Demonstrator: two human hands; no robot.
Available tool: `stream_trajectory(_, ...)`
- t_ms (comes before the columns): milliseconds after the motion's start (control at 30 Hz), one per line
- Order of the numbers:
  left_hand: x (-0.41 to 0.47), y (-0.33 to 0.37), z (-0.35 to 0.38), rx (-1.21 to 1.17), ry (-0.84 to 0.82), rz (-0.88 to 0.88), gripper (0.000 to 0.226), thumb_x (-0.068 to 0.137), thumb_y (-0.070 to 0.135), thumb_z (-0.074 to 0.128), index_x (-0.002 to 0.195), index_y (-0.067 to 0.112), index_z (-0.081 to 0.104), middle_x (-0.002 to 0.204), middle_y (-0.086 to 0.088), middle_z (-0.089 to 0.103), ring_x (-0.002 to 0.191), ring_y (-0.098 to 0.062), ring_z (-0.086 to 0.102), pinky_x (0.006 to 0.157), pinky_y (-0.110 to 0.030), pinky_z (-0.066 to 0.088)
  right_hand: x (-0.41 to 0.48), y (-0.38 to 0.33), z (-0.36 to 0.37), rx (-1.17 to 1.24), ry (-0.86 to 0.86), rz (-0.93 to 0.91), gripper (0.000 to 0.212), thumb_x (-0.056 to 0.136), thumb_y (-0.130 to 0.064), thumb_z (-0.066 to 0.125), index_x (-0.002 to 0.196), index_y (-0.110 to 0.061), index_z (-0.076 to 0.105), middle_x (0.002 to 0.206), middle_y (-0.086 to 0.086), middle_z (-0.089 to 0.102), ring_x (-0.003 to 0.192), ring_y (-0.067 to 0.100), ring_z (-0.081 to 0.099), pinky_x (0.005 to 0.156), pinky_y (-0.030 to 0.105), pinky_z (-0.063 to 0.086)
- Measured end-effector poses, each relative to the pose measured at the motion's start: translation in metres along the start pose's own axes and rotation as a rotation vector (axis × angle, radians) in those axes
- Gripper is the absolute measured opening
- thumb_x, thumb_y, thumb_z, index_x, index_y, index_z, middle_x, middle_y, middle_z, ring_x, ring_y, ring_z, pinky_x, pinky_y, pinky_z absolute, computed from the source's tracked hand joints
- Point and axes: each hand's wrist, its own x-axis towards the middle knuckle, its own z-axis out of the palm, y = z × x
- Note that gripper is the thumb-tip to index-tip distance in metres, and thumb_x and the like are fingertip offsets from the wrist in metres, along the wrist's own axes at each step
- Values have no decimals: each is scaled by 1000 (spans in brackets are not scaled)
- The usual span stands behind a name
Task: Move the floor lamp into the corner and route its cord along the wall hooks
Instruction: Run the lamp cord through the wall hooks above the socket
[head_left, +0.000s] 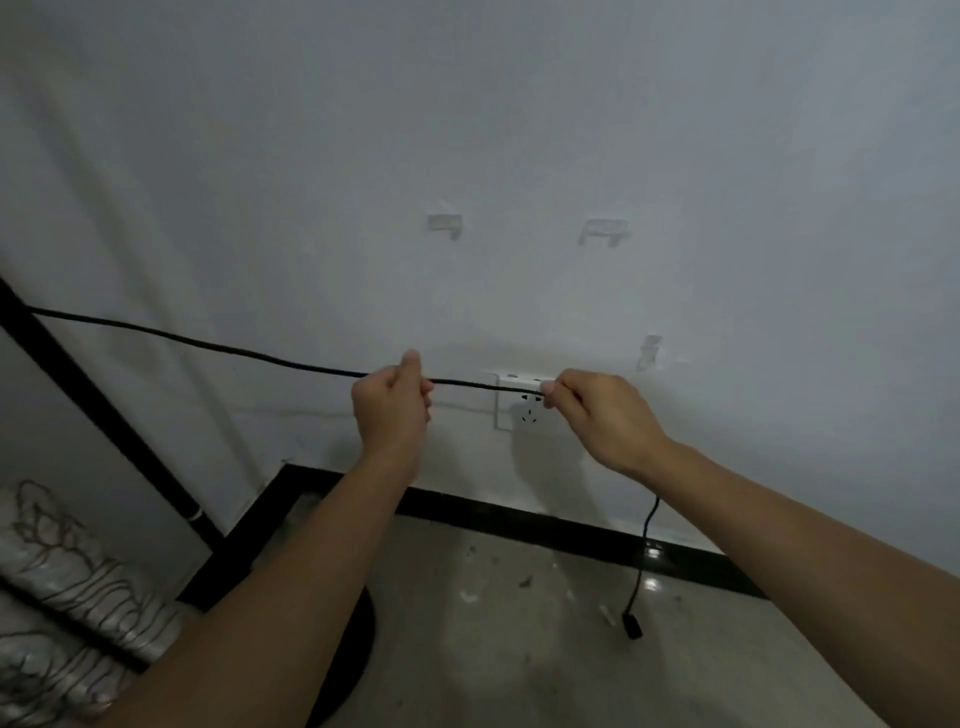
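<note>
A thin black cord (208, 344) runs taut from the lamp pole (93, 410) at left, pinched in the closed grip of the left hand (392, 410) and the right hand (605, 415), before the wall socket (511, 410), below clear hooks (605, 232), its plug (632, 625) dangling above the floor.

Dim, soft, wide-angle edge distortion

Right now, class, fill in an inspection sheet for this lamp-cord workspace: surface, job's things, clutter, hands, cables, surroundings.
Surface: floor glossy, dusty.
Job's things: lamp pole leaning in the corner, round base on the floor; three clear wall hooks, none carrying cord.
Clutter: small debris bits on the floor.
Hands: left hand and right hand both pinch the cord, stretched between them.
Cables: black cord runs from the pole; plug dangles unplugged.
Surroundings: wall socket, black skirting, patterned fabric.
</note>
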Motion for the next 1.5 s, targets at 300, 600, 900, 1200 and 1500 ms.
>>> stream_trajectory(300,13,-16,5,436,-342,547,22,92,21,57,105,7,68,97,-14,68,79,-25,61,76,-40,53,42,-35,-33,-57,29,-147,22,96,-32,54,95,-15,69,66,-12,55,67,14,53,65,30,39)
stream_trajectory(600,56,24,11,-30,-133,348,14,85,21,65,71,21,66,65,3,65,58,-9,57,59,-25,45,108,-90,-65,-155,292,-209,16,89,-34,65,89,-19,68,71,-6,59,70,18,57,67,32,46)
stream_trajectory(900,69,36,23,-284,-36,94,13,84,18,66,71,18,68,73,-6,71,46,-12,53,48,-26,46,145,-116,-53,-333,417,-157,21,91,-37,58,95,-19,66,90,7,71,84,31,63,66,33,44)
stream_trajectory(1200,66,26,19,-106,-112,42,11,82,19,69,74,11,72,67,-4,69,37,-3,51,39,-17,46,94,-79,-36,-79,298,-31,19,95,-33,54,93,-19,68,71,-1,72,60,21,68,64,36,55)
stream_trajectory(1500,36,17,35,171,-53,280,18,87,10,58,100,5,69,93,-16,72,73,-22,60,72,-29,49,33,-23,-60,202,390,173,16,93,-31,62,78,-27,65,62,-3,67,41,7,56,52,26,45)
